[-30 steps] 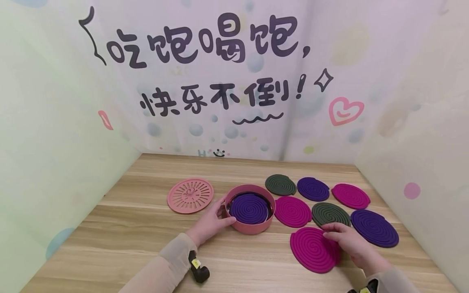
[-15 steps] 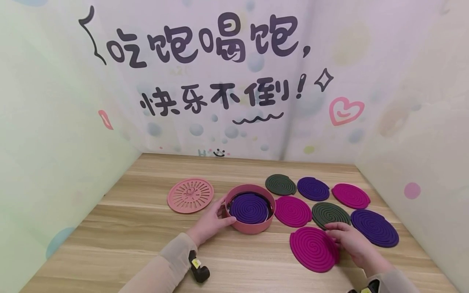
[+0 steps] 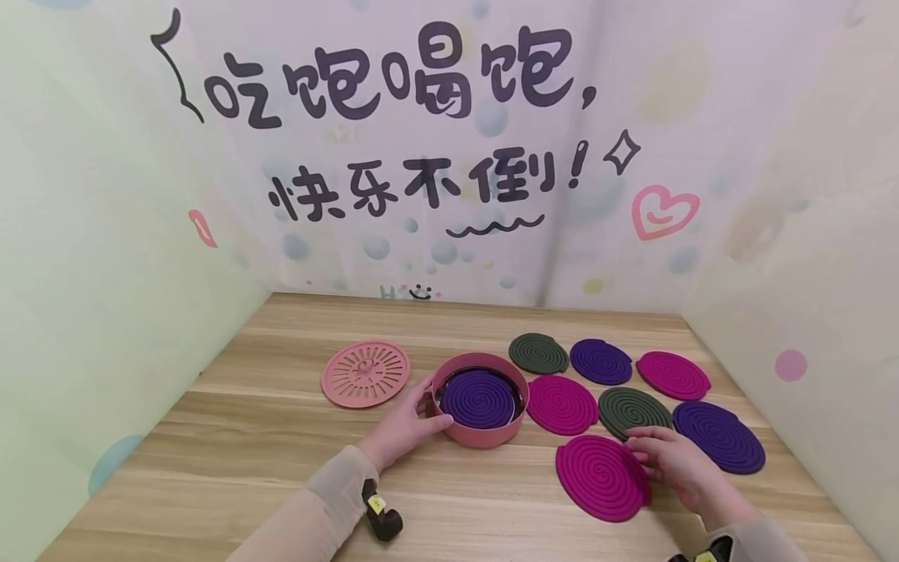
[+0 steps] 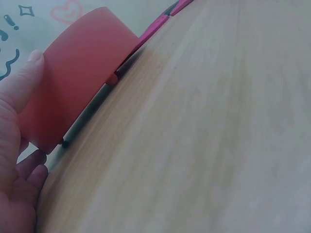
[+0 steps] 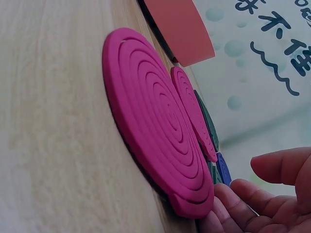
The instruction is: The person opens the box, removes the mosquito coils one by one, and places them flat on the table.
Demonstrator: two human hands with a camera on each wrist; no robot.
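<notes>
My left hand (image 3: pixel 420 412) grips the left wall of a round pink holder (image 3: pixel 485 435), thumb on the near side and fingers round the far side. A purple spiral coil (image 3: pixel 477 398) lies inside it. The left wrist view shows the thumb pressed on the holder's wall (image 4: pixel 82 63). My right hand (image 3: pixel 653 454) lies at the right edge of a large magenta coil (image 3: pixel 597 476) flat on the table. In the right wrist view its fingertips (image 5: pixel 233 194) touch the rim of that coil (image 5: pixel 150 116) while the thumb stays apart above it.
A pink slotted lid (image 3: pixel 365 374) lies left of the holder. Several more coils lie right of it: green (image 3: pixel 538 353), purple (image 3: pixel 600 361), magenta (image 3: pixel 673 375), magenta (image 3: pixel 560 404), green (image 3: pixel 628 410), purple (image 3: pixel 718 435). Printed walls close in the wooden table (image 3: pixel 246 468) on three sides.
My right hand has slid a little to the right, off the top of the magenta coil to its edge. The left hand and holder have not moved.
</notes>
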